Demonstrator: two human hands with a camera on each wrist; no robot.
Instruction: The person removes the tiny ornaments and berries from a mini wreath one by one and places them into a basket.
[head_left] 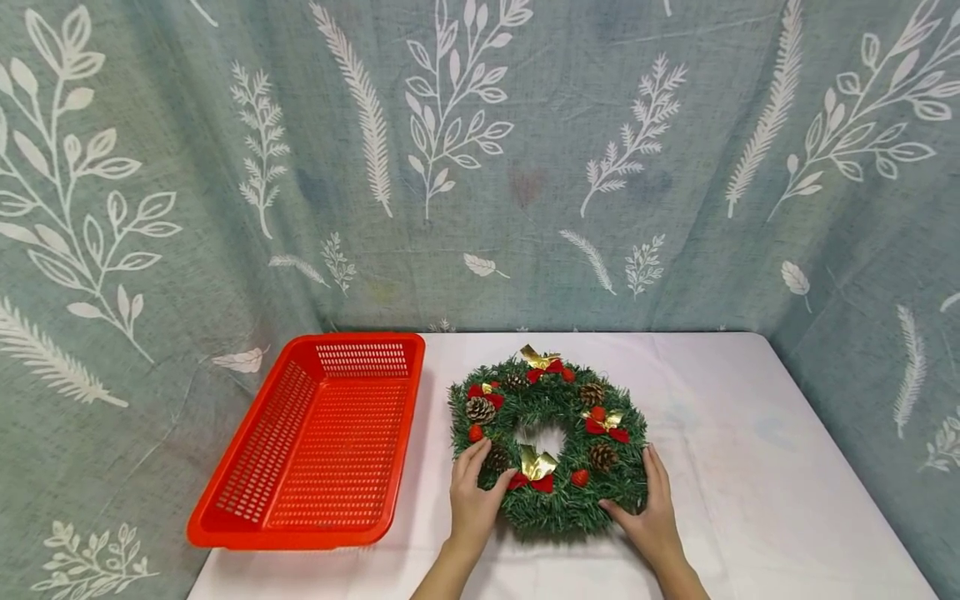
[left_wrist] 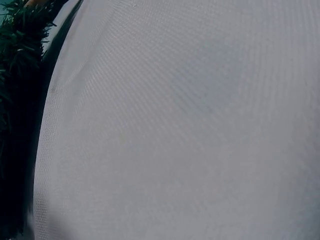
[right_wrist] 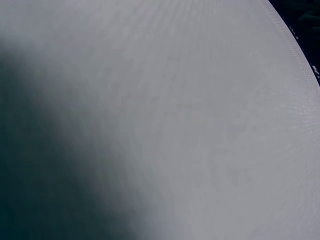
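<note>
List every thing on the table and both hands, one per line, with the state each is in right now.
Wreath: lying flat on the table, held at its near edge by both hands.
Basket: upright, empty, left of the wreath and apart from it.
Left hand: fingers on the wreath's near left edge.
Right hand: fingers on the wreath's near right edge.
Table: covered by a white cloth.
</note>
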